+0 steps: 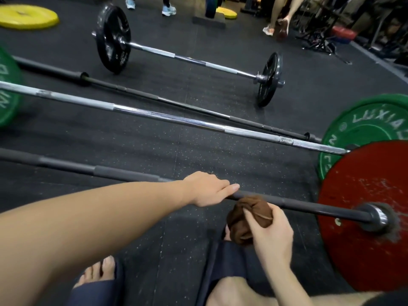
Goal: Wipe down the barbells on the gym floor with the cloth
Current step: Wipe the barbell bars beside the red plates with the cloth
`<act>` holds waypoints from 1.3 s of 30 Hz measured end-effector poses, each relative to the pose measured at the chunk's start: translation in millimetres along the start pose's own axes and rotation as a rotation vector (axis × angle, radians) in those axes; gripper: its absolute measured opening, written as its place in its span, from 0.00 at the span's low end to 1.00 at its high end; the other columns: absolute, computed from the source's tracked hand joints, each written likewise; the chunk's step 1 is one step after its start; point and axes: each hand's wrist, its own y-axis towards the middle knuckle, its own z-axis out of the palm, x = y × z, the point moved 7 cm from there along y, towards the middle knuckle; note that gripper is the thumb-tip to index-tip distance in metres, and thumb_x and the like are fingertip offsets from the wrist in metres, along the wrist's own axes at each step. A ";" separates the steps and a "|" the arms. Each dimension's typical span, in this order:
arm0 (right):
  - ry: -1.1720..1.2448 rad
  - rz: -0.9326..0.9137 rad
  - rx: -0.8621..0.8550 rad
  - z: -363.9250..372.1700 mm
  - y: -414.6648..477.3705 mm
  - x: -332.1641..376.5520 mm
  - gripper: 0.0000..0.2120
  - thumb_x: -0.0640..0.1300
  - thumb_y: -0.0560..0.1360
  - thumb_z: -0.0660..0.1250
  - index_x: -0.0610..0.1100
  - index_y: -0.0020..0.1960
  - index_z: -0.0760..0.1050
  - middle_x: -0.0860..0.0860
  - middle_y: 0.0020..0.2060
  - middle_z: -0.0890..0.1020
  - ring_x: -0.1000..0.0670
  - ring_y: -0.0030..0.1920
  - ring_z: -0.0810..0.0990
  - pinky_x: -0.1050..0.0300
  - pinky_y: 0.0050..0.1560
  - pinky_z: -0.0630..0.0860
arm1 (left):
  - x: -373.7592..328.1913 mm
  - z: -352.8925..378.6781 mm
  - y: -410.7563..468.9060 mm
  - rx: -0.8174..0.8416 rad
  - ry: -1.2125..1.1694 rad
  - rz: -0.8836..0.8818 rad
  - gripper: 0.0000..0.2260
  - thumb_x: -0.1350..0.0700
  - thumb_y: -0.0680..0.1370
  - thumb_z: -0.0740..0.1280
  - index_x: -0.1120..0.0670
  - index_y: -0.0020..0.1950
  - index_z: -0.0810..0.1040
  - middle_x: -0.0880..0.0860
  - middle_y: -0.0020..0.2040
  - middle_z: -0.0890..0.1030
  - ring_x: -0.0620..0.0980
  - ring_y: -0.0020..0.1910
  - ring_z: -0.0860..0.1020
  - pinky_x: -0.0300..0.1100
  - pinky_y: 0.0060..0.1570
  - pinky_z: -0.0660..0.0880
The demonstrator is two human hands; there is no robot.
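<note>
1. Landmark: red plate (364, 235), scuffed, no readable writing, on the right end of the nearest barbell (309, 208).
2. Left of the red plate: left hand (207, 191) on top of the dark shaft, fingers curled over it, thumb lying along the bar.
3. Between that hand and the red plate: brown cloth (245, 219), bunched into a ball, up against the near side of the shaft.
4. Right hand (272, 233) clenched round the cloth, fingers closed tight on its folds.
5. Just behind the red plate: green plate (364, 129) with raised pale letters "LUXIA" (the rest cut off at the frame edge), loaded on a chrome barbell (167, 117).
6. Farther behind the red plate: bare black bar (176, 103) flat on the floor, then a barbell with black plates (189, 59) (plate lettering too blurred to read).
7. Well away from the red plate, at the far left: yellow plate (26, 16) lying flat.
</note>
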 end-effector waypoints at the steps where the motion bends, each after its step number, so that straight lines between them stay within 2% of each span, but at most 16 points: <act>1: -0.005 0.003 -0.020 -4.0 2.3 -2.2 0.13 0.58 0.71 0.75 0.59 0.51 0.76 0.59 0.49 0.81 0.52 0.49 0.79 0.53 0.49 0.73 | 2.3 -0.8 -1.5 0.000 -0.003 0.009 0.23 0.35 0.84 0.41 0.47 0.51 0.69 0.54 0.51 0.79 0.60 0.56 0.78 0.50 0.49 0.66; 3: 0.000 0.004 -0.030 -0.6 4.0 -0.5 0.13 0.58 0.72 0.75 0.58 0.52 0.76 0.58 0.49 0.81 0.51 0.50 0.79 0.53 0.50 0.73 | 4.1 -5.0 -7.0 0.014 0.008 0.048 0.22 0.35 0.84 0.41 0.47 0.51 0.69 0.50 0.47 0.75 0.58 0.55 0.77 0.51 0.50 0.68; 7: 0.057 0.012 0.026 26.0 -3.9 15.6 0.11 0.58 0.74 0.74 0.56 0.50 0.75 0.57 0.45 0.80 0.49 0.48 0.79 0.53 0.50 0.73 | 4.8 -24.8 -29.6 0.013 0.244 0.126 0.27 0.36 0.84 0.42 0.50 0.67 0.71 0.53 0.59 0.77 0.57 0.58 0.78 0.53 0.56 0.73; 11: 0.028 0.024 0.147 53.3 -8.9 28.9 0.12 0.62 0.74 0.71 0.55 0.46 0.74 0.59 0.41 0.79 0.49 0.45 0.78 0.53 0.47 0.74 | 5.0 -70.7 -49.2 -0.065 0.374 0.153 0.25 0.38 0.85 0.45 0.50 0.66 0.73 0.52 0.58 0.77 0.55 0.58 0.77 0.51 0.56 0.72; 14: -0.037 0.049 0.246 71.7 -12.9 45.3 0.19 0.69 0.73 0.67 0.54 0.49 0.76 0.53 0.45 0.83 0.43 0.52 0.81 0.47 0.53 0.78 | -10.3 -88.3 -63.6 -0.106 0.352 0.144 0.23 0.38 0.85 0.46 0.50 0.63 0.74 0.52 0.56 0.78 0.56 0.54 0.78 0.50 0.52 0.72; 16: -0.090 -0.024 0.341 84.8 -17.6 65.1 0.19 0.69 0.74 0.66 0.54 0.50 0.75 0.51 0.48 0.84 0.42 0.54 0.81 0.50 0.53 0.76 | -15.2 -104.0 -61.9 -0.160 0.349 0.124 0.22 0.39 0.85 0.47 0.50 0.58 0.74 0.52 0.52 0.80 0.58 0.50 0.80 0.51 0.49 0.74; 18: -0.050 -0.037 0.365 86.8 -18.9 76.5 0.18 0.67 0.76 0.66 0.53 0.52 0.76 0.50 0.50 0.84 0.42 0.55 0.81 0.53 0.52 0.75 | 3.0 -135.1 -51.6 -0.347 0.103 -0.124 0.19 0.42 0.86 0.49 0.51 0.56 0.74 0.53 0.51 0.82 0.60 0.50 0.80 0.53 0.50 0.76; 21: 0.022 0.036 0.325 68.3 -16.9 70.5 0.22 0.71 0.72 0.63 0.55 0.53 0.77 0.52 0.48 0.84 0.44 0.51 0.82 0.47 0.55 0.79 | 46.8 -144.8 -86.5 -0.962 -0.788 -0.625 0.21 0.43 0.84 0.49 0.50 0.52 0.78 0.52 0.40 0.84 0.58 0.44 0.82 0.52 0.51 0.77; 23: 0.004 0.092 0.346 55.4 -15.2 57.0 0.19 0.71 0.72 0.64 0.57 0.50 0.76 0.53 0.45 0.83 0.44 0.49 0.81 0.48 0.53 0.79 | 42.8 -106.6 -117.7 -1.283 -1.178 -0.746 0.23 0.41 0.85 0.50 0.50 0.47 0.80 0.50 0.32 0.80 0.51 0.34 0.80 0.47 0.44 0.75; 26: -0.069 0.089 0.365 45.0 -14.2 41.3 0.15 0.66 0.74 0.67 0.57 0.52 0.77 0.49 0.48 0.84 0.42 0.51 0.81 0.51 0.50 0.75 | 10.7 -42.0 -133.2 -1.261 -1.137 -0.606 0.18 0.43 0.86 0.55 0.48 0.46 0.80 0.46 0.35 0.78 0.47 0.35 0.77 0.44 0.42 0.76; 29: -0.053 0.098 0.376 43.2 -12.4 40.6 0.15 0.64 0.74 0.67 0.54 0.51 0.80 0.53 0.46 0.84 0.46 0.49 0.80 0.54 0.48 0.75 | -5.3 13.9 -128.4 -1.226 -0.952 -0.565 0.12 0.45 0.85 0.58 0.42 0.54 0.81 0.40 0.49 0.81 0.41 0.52 0.79 0.46 0.55 0.77; 32: 0.148 0.057 0.496 46.1 -16.3 54.7 0.12 0.59 0.76 0.69 0.52 0.50 0.83 0.55 0.43 0.86 0.53 0.49 0.83 0.62 0.43 0.75 | -29.3 33.4 -114.1 -1.151 -0.778 -0.526 0.15 0.40 0.82 0.57 0.37 0.63 0.78 0.36 0.57 0.76 0.40 0.60 0.72 0.48 0.62 0.73; 34: 0.557 0.175 0.796 52.7 -27.7 66.6 0.14 0.53 0.81 0.68 0.46 0.61 0.81 0.50 0.53 0.87 0.51 0.57 0.84 0.55 0.55 0.80 | -34.9 40.4 -112.8 -1.153 -0.790 -0.565 0.17 0.38 0.81 0.55 0.33 0.66 0.75 0.36 0.61 0.72 0.40 0.62 0.69 0.48 0.66 0.68; 36: 0.913 0.357 0.989 49.2 -32.5 71.2 0.18 0.48 0.83 0.63 0.40 0.68 0.77 0.43 0.62 0.83 0.45 0.65 0.81 0.45 0.68 0.76 | -41.0 49.3 -109.9 -1.159 -0.875 -0.570 0.18 0.35 0.79 0.55 0.28 0.69 0.70 0.35 0.66 0.68 0.40 0.67 0.66 0.44 0.68 0.65; 37: 0.954 0.412 1.027 47.4 -30.6 70.6 0.20 0.49 0.83 0.61 0.39 0.69 0.76 0.42 0.64 0.82 0.43 0.67 0.79 0.42 0.70 0.73 | -45.9 51.7 -106.3 -1.141 -0.945 -0.546 0.20 0.34 0.78 0.58 0.26 0.70 0.68 0.35 0.68 0.65 0.39 0.69 0.64 0.40 0.68 0.64; 39: 0.763 0.383 1.050 47.9 -21.8 66.0 0.21 0.53 0.83 0.57 0.43 0.69 0.77 0.43 0.63 0.82 0.43 0.67 0.79 0.41 0.69 0.74 | -54.8 54.1 -97.5 -1.135 -1.075 -0.543 0.23 0.35 0.75 0.66 0.26 0.70 0.68 0.36 0.69 0.63 0.38 0.70 0.65 0.34 0.66 0.66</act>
